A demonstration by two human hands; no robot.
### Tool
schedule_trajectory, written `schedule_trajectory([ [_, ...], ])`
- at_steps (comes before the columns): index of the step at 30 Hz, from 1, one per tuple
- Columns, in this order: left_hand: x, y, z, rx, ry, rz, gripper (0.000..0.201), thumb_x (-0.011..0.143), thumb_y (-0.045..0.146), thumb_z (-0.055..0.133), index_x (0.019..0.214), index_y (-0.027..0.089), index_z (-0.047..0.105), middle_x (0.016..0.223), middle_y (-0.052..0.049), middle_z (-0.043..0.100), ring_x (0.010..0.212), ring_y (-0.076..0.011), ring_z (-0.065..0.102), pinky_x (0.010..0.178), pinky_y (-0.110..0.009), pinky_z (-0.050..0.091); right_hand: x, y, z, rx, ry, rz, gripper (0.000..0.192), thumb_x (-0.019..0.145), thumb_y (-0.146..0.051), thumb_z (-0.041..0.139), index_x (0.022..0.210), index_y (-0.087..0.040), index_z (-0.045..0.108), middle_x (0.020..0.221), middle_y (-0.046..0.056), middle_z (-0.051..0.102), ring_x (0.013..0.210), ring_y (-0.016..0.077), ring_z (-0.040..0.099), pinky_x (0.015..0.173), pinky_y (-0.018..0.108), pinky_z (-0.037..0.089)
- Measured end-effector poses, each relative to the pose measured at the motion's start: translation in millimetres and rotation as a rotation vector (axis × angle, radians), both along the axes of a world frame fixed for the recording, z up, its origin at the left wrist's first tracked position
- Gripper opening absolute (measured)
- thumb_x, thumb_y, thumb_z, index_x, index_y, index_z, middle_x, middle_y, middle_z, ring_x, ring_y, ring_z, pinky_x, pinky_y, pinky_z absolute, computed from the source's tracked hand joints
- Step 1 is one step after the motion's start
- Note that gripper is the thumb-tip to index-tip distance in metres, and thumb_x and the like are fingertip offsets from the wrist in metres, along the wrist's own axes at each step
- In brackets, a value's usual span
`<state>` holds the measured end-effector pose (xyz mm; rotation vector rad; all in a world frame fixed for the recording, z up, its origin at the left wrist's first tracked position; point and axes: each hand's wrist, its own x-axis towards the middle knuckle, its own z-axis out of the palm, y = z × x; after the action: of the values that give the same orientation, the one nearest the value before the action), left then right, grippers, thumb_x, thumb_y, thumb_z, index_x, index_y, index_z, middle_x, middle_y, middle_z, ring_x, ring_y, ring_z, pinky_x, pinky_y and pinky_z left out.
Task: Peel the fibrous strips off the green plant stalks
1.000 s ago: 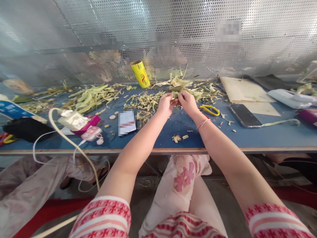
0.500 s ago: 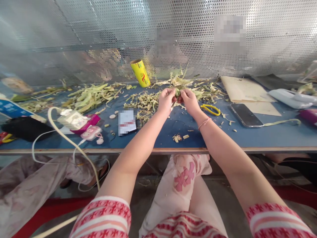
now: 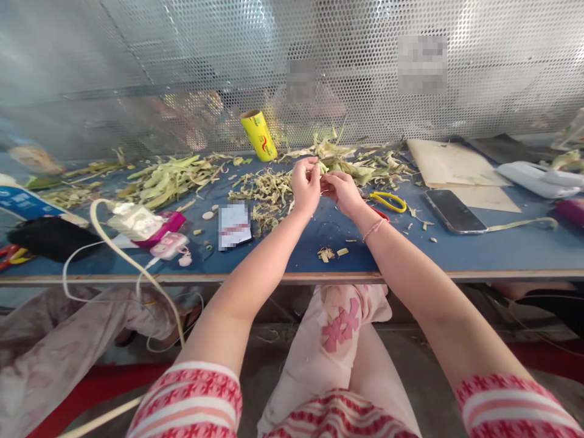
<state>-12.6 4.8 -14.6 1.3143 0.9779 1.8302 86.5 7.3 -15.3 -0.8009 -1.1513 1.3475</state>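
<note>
My left hand (image 3: 306, 185) is closed, its thumb and fingers pinching a pale green plant piece (image 3: 322, 166) above the blue table. Just to its right, my right hand (image 3: 343, 190) has its fingers curled together close to that piece; whatever sits between them is hidden. Below and left of my hands spreads a heap of small dried plant trimmings (image 3: 264, 191). Long wilted green leaves (image 3: 353, 167) lie right behind my fingers. Yellow-handled scissors (image 3: 387, 202) rest near my right wrist, partly covered by it.
A yellow cardboard tube (image 3: 259, 135) stands tilted against the perforated metal panel (image 3: 191, 67). Long pale strips (image 3: 171, 176) are piled on the left. A power strip with chargers (image 3: 146, 225) and cables lies nearer. On the right are a phone (image 3: 455, 211) and cardboard sheets (image 3: 456, 163).
My hands have moved slightly apart, and the left has turned its fingers upward. The green bundle pinched between both hands before is no longer there; a smaller pale piece shows at the left fingertips.
</note>
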Motion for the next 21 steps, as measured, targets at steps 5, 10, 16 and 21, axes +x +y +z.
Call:
schedule_trajectory([
  [5, -2, 9, -6.8, 0.197, 0.293, 0.191, 0.018, 0.087, 0.028, 0.061, 0.074, 0.020, 0.051, 0.103, -0.005, 0.066, 0.104, -0.0144, 0.061, 0.089, -0.025, 0.046, -2, -2, 0.8, -0.074, 0.128, 0.039, 0.017, 0.082, -0.012, 0.055, 0.065, -0.015, 0.058, 0.057, -0.002, 0.059, 0.050, 0.0050, 0.054, 0.053, 0.016, 0.045],
  [10, -6, 23, -14.8, 0.368, 0.457, 0.303, 0.024, 0.093, 0.034, 0.052, 0.073, 0.021, 0.046, 0.097, -0.007, 0.067, 0.094, -0.0160, 0.063, 0.088, -0.031, 0.048, 0, -6, 3.5, -0.132, 0.177, 0.045, 0.020, 0.084, -0.007, 0.052, 0.067, -0.012, 0.062, 0.056, 0.000, 0.062, 0.050, 0.0049, 0.057, 0.051, 0.014, 0.046],
  [16, -11, 24, -15.3, 0.402, 0.497, 0.304, 0.024, 0.092, 0.037, 0.052, 0.073, 0.022, 0.048, 0.097, -0.008, 0.067, 0.096, -0.0172, 0.063, 0.088, -0.032, 0.049, -1, -7, 7.0, -0.189, 0.246, 0.030, 0.022, 0.085, -0.005, 0.053, 0.067, -0.011, 0.064, 0.058, 0.001, 0.064, 0.049, 0.0036, 0.057, 0.051, 0.012, 0.047],
  [21, -8, 22, -17.7, 0.351, 0.429, 0.299, 0.020, 0.091, 0.035, 0.055, 0.076, 0.021, 0.050, 0.104, -0.009, 0.067, 0.105, -0.0187, 0.062, 0.095, -0.035, 0.048, -3, -8, 9.3, -0.202, 0.238, -0.005, 0.020, 0.084, -0.007, 0.055, 0.067, -0.012, 0.062, 0.055, 0.000, 0.062, 0.044, 0.0030, 0.053, 0.046, 0.012, 0.045],
])
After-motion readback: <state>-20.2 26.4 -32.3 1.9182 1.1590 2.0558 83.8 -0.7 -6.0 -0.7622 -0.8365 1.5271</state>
